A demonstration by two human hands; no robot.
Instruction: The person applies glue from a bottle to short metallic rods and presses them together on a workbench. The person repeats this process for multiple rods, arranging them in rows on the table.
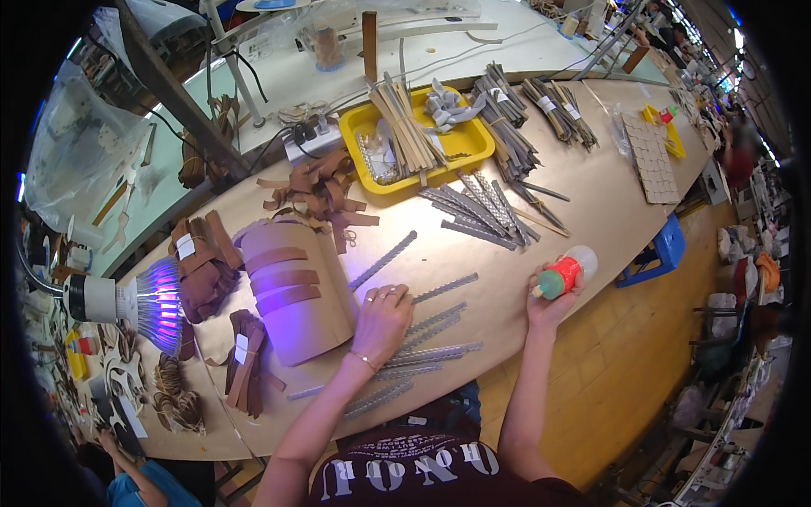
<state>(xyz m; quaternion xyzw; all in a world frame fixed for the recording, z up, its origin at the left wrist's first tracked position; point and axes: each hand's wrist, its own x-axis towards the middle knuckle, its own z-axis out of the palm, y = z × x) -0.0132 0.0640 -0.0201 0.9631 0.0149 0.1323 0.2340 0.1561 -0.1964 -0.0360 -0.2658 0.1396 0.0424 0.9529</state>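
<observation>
My left hand (384,325) rests low over the paper-covered table, fingers bent and closed at the end of a grey patterned strip (448,287). Under and beside its wrist lie several more grey strips (435,353), roughly side by side. One grey strip (384,259) slants just beyond the fingertips. Off to the right, above the table's near edge, my right hand (551,308) is wrapped round a squeeze bottle (564,275) with a red and white body and a green top. Its nozzle points left. Left of my left hand is a curved tan panel (308,317) with brown strips across it.
A lit lamp (156,306) shines from the left. Brown strip bundles (207,270) lie nearby. A yellow tray (384,182) holds strips at the back, beside a power strip (312,142). Grey bundles (507,139) lie farther right. A blue stool (657,253) stands past the table edge.
</observation>
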